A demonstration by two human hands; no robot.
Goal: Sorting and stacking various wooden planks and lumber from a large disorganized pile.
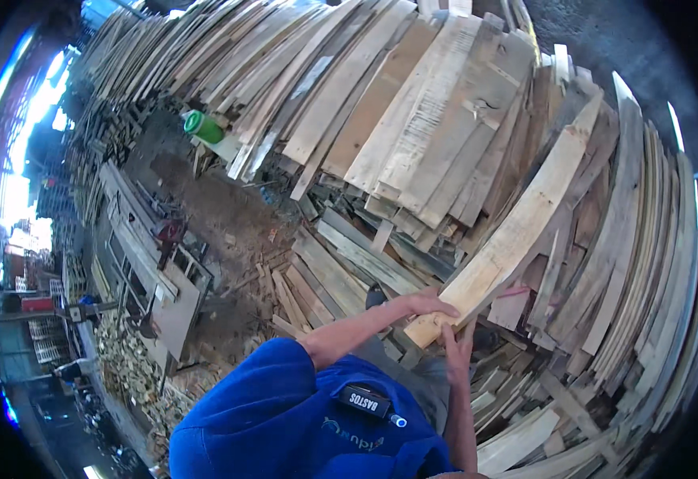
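Note:
A long pale wooden plank [517, 231] slants from my body up to the far right, its far end tapering over the stacked boards. My left hand [427, 304] is closed over the left edge of its near end. At the right side of that same end, my right hand [456, 348] grips the plank, its thumb up against the wood and other fingers partly hidden beneath. The plank looks tilted, its far end lying on or just over the pile; I cannot tell which.
A big stack of boards [413, 120] fills the far side, and more planks [636, 239] lean at the right. Loose scrap wood [317, 279] lies by my feet. To the left are a saw bench [177, 307] and a green container [204, 126].

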